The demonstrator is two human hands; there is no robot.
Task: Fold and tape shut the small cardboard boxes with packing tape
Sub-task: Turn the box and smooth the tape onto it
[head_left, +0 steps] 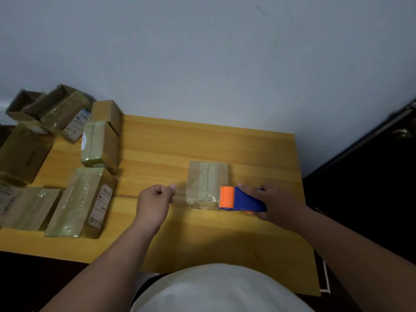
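A small cardboard box [206, 181] lies on the yellow wooden table [225, 233], flaps closed, with clear tape running over its top and wrinkling past its near end. My right hand [276, 202] grips a blue tape dispenser [247, 200] whose orange roller touches the box's near right corner. My left hand [155, 199] is a loose fist just left of the box, apart from it; whether its fingertips pinch anything I cannot tell.
Several taped boxes [83, 199] lie on the table's left side, some piled at the far left corner [51, 109]. A white wall stands behind the table. A dark door with a knob [403, 132] is to the right.
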